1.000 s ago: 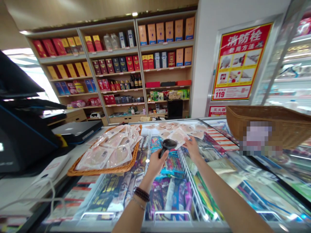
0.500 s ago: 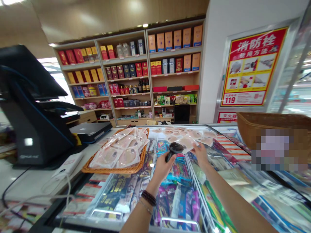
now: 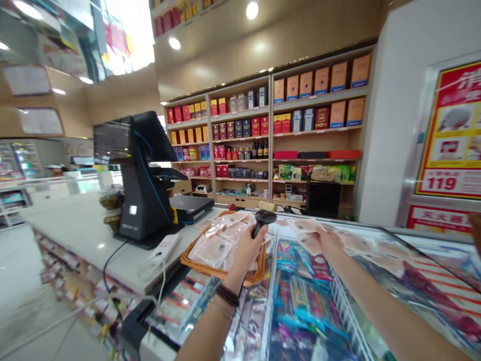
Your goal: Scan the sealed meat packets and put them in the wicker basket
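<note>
My left hand [image 3: 246, 253] is wrapped round the handle of a black barcode scanner [image 3: 265, 217], its head pointing right. It hovers over the right side of a wicker basket [image 3: 203, 269] heaped with clear flat packets [image 3: 216, 245] of pale, round contents. To the right, the fingers of my right hand [image 3: 329, 243] pinch the edge of a similar flat packet [image 3: 303, 225], which extends left toward the scanner. More such packets [image 3: 363, 244] lie spread on the glass top to the right of my right hand. My right fingertips are partly blurred.
Beneath the glass, white wire baskets [image 3: 268, 306] hold colourful wrapped packs. At left stand a black checkout terminal [image 3: 141, 200], a flat dark device [image 3: 191, 206] and a white box with a cable [image 3: 165, 246]. Shelves [image 3: 240, 138] of boxes and bottles line the back wall.
The view has swung left, bringing more of the counter into sight. My left hand and scanner have shifted left over the basket's edge. My right hand has moved left with the packet.
</note>
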Demonstrator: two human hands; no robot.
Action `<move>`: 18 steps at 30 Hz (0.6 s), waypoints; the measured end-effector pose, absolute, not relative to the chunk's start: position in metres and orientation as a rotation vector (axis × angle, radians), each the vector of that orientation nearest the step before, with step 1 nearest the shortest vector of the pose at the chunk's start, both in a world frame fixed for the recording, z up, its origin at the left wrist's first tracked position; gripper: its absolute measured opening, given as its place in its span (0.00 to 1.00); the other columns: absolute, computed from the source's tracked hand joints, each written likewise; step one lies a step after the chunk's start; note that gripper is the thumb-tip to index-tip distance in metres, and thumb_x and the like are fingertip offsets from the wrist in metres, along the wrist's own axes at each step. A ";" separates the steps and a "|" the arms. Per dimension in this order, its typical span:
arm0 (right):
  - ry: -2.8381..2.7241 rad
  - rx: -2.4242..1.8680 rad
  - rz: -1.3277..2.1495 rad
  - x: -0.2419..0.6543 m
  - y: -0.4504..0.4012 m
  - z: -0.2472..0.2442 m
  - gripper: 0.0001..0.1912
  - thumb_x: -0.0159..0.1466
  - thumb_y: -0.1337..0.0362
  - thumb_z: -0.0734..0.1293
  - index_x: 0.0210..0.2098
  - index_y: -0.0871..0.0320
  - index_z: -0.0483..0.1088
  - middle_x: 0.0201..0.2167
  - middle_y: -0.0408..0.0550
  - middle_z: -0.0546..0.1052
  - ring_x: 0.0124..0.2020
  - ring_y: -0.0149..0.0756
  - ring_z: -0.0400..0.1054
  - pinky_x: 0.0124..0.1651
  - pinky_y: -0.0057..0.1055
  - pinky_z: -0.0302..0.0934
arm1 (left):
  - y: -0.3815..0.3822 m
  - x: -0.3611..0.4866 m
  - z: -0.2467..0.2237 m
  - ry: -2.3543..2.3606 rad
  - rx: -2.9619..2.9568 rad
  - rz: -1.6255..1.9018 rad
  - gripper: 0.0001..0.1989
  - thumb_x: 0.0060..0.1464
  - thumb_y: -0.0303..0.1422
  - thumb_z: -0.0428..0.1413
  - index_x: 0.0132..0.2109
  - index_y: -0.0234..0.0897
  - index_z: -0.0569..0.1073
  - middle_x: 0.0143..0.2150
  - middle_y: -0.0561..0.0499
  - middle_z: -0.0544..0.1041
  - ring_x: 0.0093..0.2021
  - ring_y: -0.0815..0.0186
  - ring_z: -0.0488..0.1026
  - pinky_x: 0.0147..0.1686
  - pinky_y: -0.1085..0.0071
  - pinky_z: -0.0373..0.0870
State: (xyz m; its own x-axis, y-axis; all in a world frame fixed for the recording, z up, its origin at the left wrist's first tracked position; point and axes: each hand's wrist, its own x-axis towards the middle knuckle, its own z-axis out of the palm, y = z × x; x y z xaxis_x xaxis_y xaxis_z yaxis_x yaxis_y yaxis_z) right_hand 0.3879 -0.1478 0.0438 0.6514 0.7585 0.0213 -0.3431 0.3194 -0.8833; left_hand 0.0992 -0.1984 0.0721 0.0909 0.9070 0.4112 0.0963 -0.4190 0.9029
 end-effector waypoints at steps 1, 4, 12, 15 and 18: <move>-0.452 -1.008 0.808 0.369 -0.138 0.057 0.15 0.61 0.73 0.78 0.35 0.51 0.70 0.29 0.42 0.80 0.32 0.38 0.83 0.36 0.28 0.84 | -0.196 0.085 0.080 1.041 1.643 1.447 0.32 0.57 0.67 0.61 0.34 0.42 0.72 0.24 0.55 0.72 0.20 0.69 0.67 0.22 0.73 0.61; -0.468 -0.980 0.918 0.310 -0.111 0.092 0.14 0.63 0.76 0.76 0.37 0.52 0.72 0.30 0.43 0.82 0.35 0.37 0.84 0.38 0.27 0.85 | -0.191 0.043 0.098 1.100 1.656 1.566 0.32 0.56 0.68 0.61 0.33 0.41 0.73 0.24 0.54 0.73 0.20 0.68 0.68 0.22 0.72 0.61; -0.706 -0.951 1.169 0.188 -0.069 0.118 0.17 0.63 0.80 0.77 0.32 0.53 0.70 0.29 0.43 0.80 0.39 0.39 0.86 0.46 0.29 0.84 | -0.197 -0.042 0.110 1.310 1.591 1.697 0.35 0.52 0.71 0.62 0.30 0.41 0.72 0.22 0.53 0.73 0.19 0.69 0.67 0.22 0.72 0.63; -0.766 -0.935 1.261 0.171 -0.068 0.117 0.14 0.65 0.80 0.75 0.33 0.55 0.74 0.30 0.47 0.82 0.40 0.39 0.86 0.49 0.30 0.85 | -0.202 -0.057 0.105 1.348 1.561 1.719 0.34 0.52 0.70 0.62 0.30 0.42 0.72 0.22 0.53 0.73 0.18 0.69 0.67 0.21 0.72 0.63; -0.776 -0.923 1.296 0.173 -0.074 0.114 0.12 0.67 0.80 0.73 0.35 0.55 0.77 0.32 0.48 0.84 0.40 0.38 0.86 0.48 0.28 0.85 | -0.206 -0.060 0.100 1.355 1.545 1.743 0.34 0.52 0.70 0.62 0.30 0.42 0.71 0.23 0.53 0.74 0.19 0.69 0.67 0.21 0.73 0.63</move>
State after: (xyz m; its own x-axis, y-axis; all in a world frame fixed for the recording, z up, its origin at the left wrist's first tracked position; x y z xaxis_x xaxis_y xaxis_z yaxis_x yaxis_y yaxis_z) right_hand 0.1732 -0.0739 0.1140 0.1275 0.9914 -0.0277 -0.4439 0.0321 -0.8955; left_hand -0.0604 -0.2058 0.1001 -0.2766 0.8281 0.4876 0.2688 -0.4205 0.8666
